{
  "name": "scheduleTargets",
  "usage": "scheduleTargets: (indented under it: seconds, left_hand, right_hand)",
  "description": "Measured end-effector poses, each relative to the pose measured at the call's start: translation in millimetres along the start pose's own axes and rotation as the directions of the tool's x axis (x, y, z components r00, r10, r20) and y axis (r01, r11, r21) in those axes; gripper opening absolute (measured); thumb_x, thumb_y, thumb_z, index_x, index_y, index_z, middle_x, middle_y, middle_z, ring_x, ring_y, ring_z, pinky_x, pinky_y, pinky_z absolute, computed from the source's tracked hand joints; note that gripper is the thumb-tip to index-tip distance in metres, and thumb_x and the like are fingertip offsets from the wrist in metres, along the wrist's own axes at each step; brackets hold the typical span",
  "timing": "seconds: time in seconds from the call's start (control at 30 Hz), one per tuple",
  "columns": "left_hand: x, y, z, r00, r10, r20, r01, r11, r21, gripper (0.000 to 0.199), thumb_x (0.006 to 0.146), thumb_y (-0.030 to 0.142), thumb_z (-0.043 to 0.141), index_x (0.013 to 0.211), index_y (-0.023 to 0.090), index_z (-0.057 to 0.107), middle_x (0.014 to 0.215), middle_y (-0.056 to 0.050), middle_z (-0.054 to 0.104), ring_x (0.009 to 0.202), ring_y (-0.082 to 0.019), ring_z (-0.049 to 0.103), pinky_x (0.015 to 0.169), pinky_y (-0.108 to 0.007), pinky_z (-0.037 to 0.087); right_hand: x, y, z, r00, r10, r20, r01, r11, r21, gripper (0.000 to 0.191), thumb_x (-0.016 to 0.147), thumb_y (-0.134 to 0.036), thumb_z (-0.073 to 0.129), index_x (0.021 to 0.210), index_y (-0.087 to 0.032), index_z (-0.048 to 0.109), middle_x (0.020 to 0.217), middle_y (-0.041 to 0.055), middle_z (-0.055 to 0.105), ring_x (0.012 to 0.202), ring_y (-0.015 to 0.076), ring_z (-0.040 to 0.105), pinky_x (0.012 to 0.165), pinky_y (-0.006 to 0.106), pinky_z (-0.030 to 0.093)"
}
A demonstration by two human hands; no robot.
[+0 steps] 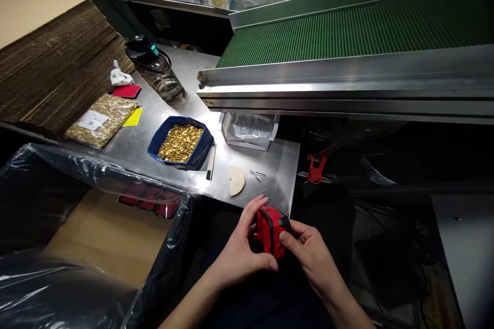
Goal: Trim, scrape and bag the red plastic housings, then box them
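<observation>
Over my lap, a boxy red-and-black case [270, 229], much like a tape measure's body, is between my two hands. My right hand [309, 254] grips its right side, with the thumb on the near face. On the other side, my left hand [241, 247] curves around it, fingers at the top and thumb along the bottom. Its inner fingers are partly hidden. Just beyond lie a half-round beige disc [236, 181] and some small metal pieces [257, 175] on the metal table [274, 185].
A blue tray [208, 146] of small gold-coloured parts stands by a slim white-handled tool [211, 162]. Behind are a clear bin [249, 131], a water bottle [164, 74] and a green conveyor [328, 36]. A bag-lined box [104, 236] holds several red items at left; cardboard [50, 61] is stacked beyond.
</observation>
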State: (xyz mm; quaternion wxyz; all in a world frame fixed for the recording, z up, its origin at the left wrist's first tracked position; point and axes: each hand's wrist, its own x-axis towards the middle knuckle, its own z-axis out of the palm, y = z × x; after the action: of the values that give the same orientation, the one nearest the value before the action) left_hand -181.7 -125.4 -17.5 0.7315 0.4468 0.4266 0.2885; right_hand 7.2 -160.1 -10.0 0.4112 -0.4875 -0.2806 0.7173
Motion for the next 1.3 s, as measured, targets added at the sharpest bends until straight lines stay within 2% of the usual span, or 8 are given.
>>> scheduleTargets:
  seconds: [0.1,0.23,0.37,0.53,0.87,0.97,1.1,1.3]
  left_hand:
    - [-2.0,0.5,-2.4,0.992,-0.019,0.125,0.017,1.000,0.015,0.103,0.060,0.039,0.100,0.149,0.042,0.049,0.172,-0.005,0.020,0.153,-0.039,0.030,0.120,-0.048,0.040]
    - [0.2,-6.2,-2.4,0.978,-0.091,0.190,0.135,0.963,-0.235,0.100,0.065,0.040,0.098,0.151,0.038,0.046,0.158,-0.012,0.045,0.141,-0.039,0.048,0.116,-0.052,0.043]
    - [3.2,-12.6,-3.1,0.986,-0.065,0.156,0.121,0.916,-0.382,0.092,0.070,0.046,0.094,0.149,0.033,0.049,0.150,-0.013,0.053,0.140,-0.037,0.049,0.116,-0.049,0.041]
    - [4.1,-14.5,-3.8,0.985,-0.072,0.157,0.128,0.915,-0.384,0.095,0.069,0.043,0.095,0.150,0.033,0.047,0.152,-0.013,0.051,0.141,-0.037,0.046,0.110,-0.046,0.045]
    - [3.1,-5.4,-2.8,0.997,0.068,0.042,-0.054,0.958,-0.282,0.092,0.065,0.032,0.097,0.146,0.036,0.052,0.160,-0.009,0.045,0.147,-0.036,0.040,0.116,-0.043,0.039]
    - [1.0,-6.6,-2.8,0.999,-0.016,0.047,0.039,0.837,-0.545,0.078,0.079,0.048,0.084,0.147,0.031,0.052,0.152,-0.013,0.054,0.137,-0.036,0.053,0.111,-0.045,0.046]
    - [-0.5,-8.9,-4.7,0.973,-0.065,0.220,0.221,0.526,-0.822,0.079,0.087,0.072,0.057,0.153,0.031,0.044,0.149,-0.018,0.058,0.125,-0.043,0.063,0.077,-0.042,0.062]
    - [-2.5,-9.6,-10.5,0.958,-0.015,0.287,0.268,0.405,-0.874,0.090,0.078,0.080,0.063,0.154,0.038,0.039,0.148,-0.017,0.059,0.122,-0.048,0.065,0.065,-0.035,0.062]
  right_hand:
    - [-1.6,-3.7,0.9,1.000,0.022,0.006,-0.022,1.000,-0.005,0.040,0.091,-0.047,0.074,0.122,-0.022,0.075,0.108,0.0087,0.079,0.095,0.0245,0.074,0.091,0.037,0.058]
    - [-4.0,-4.2,-5.7,1.000,-0.007,0.011,0.009,0.988,-0.155,0.047,0.097,-0.057,0.061,0.128,-0.023,0.071,0.115,0.0098,0.077,0.100,0.0250,0.072,0.091,0.037,0.057]
    - [-7.2,-7.0,-11.5,0.992,-0.101,0.076,0.121,0.929,-0.351,0.055,0.093,-0.067,0.060,0.131,-0.027,0.069,0.125,0.0088,0.071,0.108,0.0254,0.067,0.097,0.037,0.054]
    - [-10.1,-16.5,-6.9,0.981,-0.098,0.170,0.172,0.846,-0.504,0.026,0.096,-0.044,0.067,0.116,-0.030,0.076,0.120,0.0051,0.071,0.107,0.0227,0.066,0.095,0.034,0.053]
    - [-9.8,-14.0,-4.7,0.980,-0.111,0.168,0.190,0.787,-0.587,0.018,0.097,-0.036,0.067,0.113,-0.033,0.077,0.121,0.0029,0.072,0.112,0.0220,0.066,0.099,0.034,0.052]
    - [-13.2,-11.7,-8.0,0.965,-0.209,0.158,0.261,0.803,-0.536,0.023,0.095,-0.042,0.070,0.116,-0.034,0.074,0.121,0.0025,0.070,0.116,0.0226,0.064,0.102,0.033,0.050]
    - [-16.2,-12.5,-17.1,0.933,-0.360,0.019,0.321,0.805,-0.499,0.021,0.100,-0.045,0.060,0.112,-0.033,0.072,0.107,0.0019,0.070,0.104,0.0193,0.066,0.093,0.028,0.051]
    - [-12.6,-11.7,-23.7,0.961,-0.268,-0.069,0.192,0.824,-0.533,0.017,0.101,-0.040,0.061,0.112,-0.032,0.071,0.105,0.0000,0.069,0.094,0.0156,0.067,0.085,0.025,0.050]
